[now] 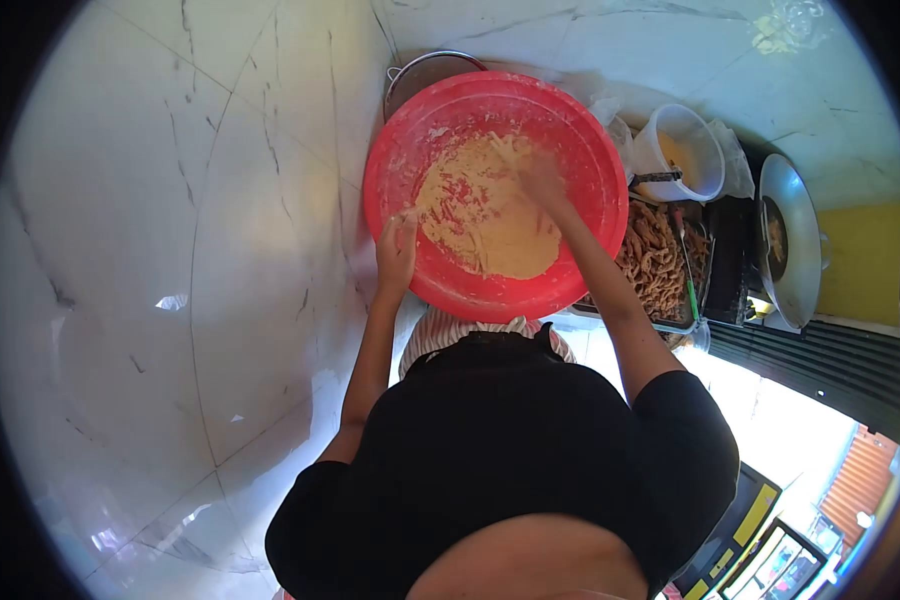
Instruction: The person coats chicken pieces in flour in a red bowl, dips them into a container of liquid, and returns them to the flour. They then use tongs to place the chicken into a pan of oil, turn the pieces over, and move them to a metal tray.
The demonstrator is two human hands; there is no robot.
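Though round, red basin (510,96) mouth-up

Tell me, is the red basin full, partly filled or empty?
The red basin is partly filled: pale yellow powder covers much of its bottom, with red patches showing through.

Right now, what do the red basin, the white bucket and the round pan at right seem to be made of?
Red basin: probably plastic, satin; even colour on rim and wall.
White bucket: likely plastic, semi-gloss; its wall looks milky, translucent.
Round pan: seems metal, fairly shiny; silvery-grey with bright reflections, which metal is unclear.
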